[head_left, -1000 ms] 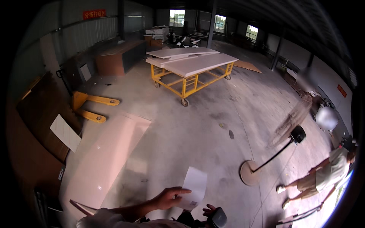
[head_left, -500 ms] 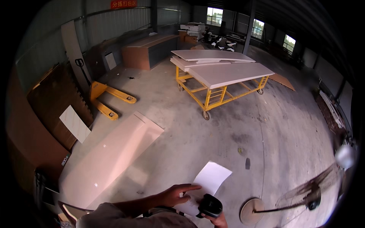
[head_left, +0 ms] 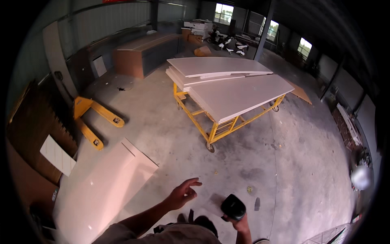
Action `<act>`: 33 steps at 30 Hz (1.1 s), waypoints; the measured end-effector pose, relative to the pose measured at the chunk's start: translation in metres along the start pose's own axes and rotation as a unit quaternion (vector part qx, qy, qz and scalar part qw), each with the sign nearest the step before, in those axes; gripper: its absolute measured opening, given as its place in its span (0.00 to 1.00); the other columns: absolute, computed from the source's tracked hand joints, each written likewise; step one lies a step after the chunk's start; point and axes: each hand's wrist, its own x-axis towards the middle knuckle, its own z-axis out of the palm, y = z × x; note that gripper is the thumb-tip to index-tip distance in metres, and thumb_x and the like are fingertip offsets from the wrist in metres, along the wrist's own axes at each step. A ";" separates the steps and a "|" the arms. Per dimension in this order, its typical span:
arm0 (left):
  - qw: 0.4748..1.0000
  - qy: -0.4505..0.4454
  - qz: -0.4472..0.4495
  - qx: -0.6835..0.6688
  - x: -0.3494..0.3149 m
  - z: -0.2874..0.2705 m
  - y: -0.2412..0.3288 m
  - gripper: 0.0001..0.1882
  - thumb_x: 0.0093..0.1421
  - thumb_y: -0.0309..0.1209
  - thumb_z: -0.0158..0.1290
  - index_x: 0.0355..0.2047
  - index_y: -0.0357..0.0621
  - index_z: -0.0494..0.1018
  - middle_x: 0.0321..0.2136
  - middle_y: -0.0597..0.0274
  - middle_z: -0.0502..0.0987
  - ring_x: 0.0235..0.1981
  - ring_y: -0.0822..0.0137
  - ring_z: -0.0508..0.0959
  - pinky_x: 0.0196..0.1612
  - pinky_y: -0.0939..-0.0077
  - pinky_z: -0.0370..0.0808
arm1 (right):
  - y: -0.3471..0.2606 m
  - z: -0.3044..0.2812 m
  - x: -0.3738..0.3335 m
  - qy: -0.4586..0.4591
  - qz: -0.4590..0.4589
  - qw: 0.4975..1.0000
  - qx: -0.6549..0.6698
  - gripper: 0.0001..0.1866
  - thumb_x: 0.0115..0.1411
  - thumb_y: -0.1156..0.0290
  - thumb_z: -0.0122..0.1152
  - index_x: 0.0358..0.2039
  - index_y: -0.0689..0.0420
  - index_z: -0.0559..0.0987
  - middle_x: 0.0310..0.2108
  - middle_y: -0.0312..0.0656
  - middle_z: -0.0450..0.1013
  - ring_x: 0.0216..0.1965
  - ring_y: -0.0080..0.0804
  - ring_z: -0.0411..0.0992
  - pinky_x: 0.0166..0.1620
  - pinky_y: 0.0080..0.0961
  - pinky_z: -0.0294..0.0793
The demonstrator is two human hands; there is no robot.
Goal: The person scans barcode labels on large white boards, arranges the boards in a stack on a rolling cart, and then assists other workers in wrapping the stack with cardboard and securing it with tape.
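Observation:
My right hand is wrapped round the grip of a black handheld scanner, whose rounded head points away from me. To its left, my left hand hangs over the floor with the forefinger stretched out and the thumb apart; nothing shows in it. Beside the scanner lies a faint, blurred greyish patch that I cannot make out. Ahead of both hands stands a yellow wheeled cart stacked with pale flat boards.
Long pale panels lie on the floor at the left, near a yellow pallet jack. Boards lean along the left wall. A brown and grey bench stands farther back. Part of a fan guard shows at the lower right.
The cart and boards appear nearer and lower in view. My left hand has moved away from the scanner, and the white paper under my hands no longer shows. The fan has mostly left view.

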 end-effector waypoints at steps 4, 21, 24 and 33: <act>0.999 0.010 -0.035 -0.014 0.111 -0.084 -0.011 0.26 0.67 0.22 0.47 0.64 0.39 0.57 0.55 0.51 0.70 0.43 0.71 0.75 0.50 0.73 0.72 | -0.010 -0.005 0.140 0.062 -0.001 0.997 0.051 0.19 0.46 0.79 0.69 0.41 0.60 0.79 0.37 0.36 0.78 0.39 0.25 0.74 0.45 0.27 0.74; 0.972 0.158 -0.167 -0.040 0.580 -0.488 -0.059 0.15 0.68 0.36 0.49 0.50 0.40 0.68 0.42 0.54 0.79 0.39 0.65 0.80 0.44 0.70 0.77 | -0.016 0.014 0.753 0.080 -0.046 0.990 0.103 0.22 0.46 0.78 0.68 0.45 0.61 0.78 0.39 0.35 0.77 0.40 0.25 0.72 0.48 0.26 0.71; 0.960 0.186 -0.199 -0.067 0.652 -0.586 -0.110 0.19 0.67 0.41 0.51 0.52 0.43 0.66 0.43 0.53 0.79 0.40 0.63 0.80 0.45 0.67 0.78 | -0.030 0.026 0.818 0.097 0.011 0.994 0.054 0.23 0.45 0.76 0.71 0.45 0.61 0.78 0.40 0.36 0.76 0.42 0.24 0.71 0.49 0.29 0.71; 0.937 0.186 -0.268 -0.125 0.856 -0.792 -0.147 0.27 0.68 0.47 0.47 0.58 0.40 0.60 0.49 0.49 0.74 0.44 0.57 0.80 0.45 0.65 0.79 | -0.002 0.136 0.963 0.380 0.032 0.908 0.172 0.24 0.48 0.72 0.59 0.48 0.62 0.78 0.42 0.38 0.77 0.43 0.30 0.72 0.50 0.30 0.70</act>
